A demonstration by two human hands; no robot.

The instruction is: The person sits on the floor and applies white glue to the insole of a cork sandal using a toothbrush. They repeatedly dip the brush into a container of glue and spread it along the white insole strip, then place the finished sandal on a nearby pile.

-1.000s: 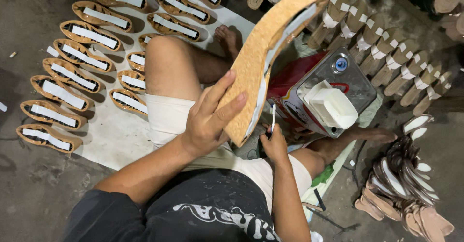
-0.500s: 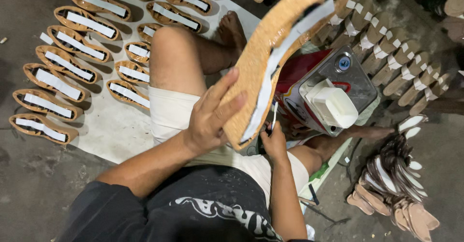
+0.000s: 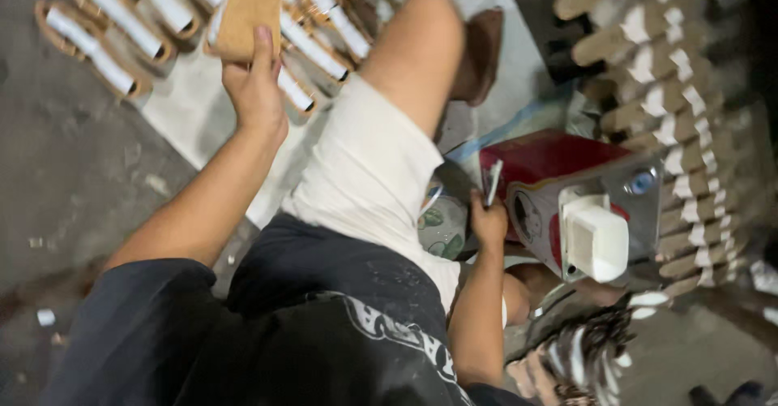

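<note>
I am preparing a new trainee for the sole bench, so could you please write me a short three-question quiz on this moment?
1. True or false: the left hand grips a tan cork-like sole, held out over the rows of soles on the floor.
2. What does the right hand hold? A) a thin brush-like tool B) a hammer C) a sole
3. Which thing stands right beside the right hand, bearing a white cap?

Key: 1 true. 2 A. 3 the red tin.
</note>
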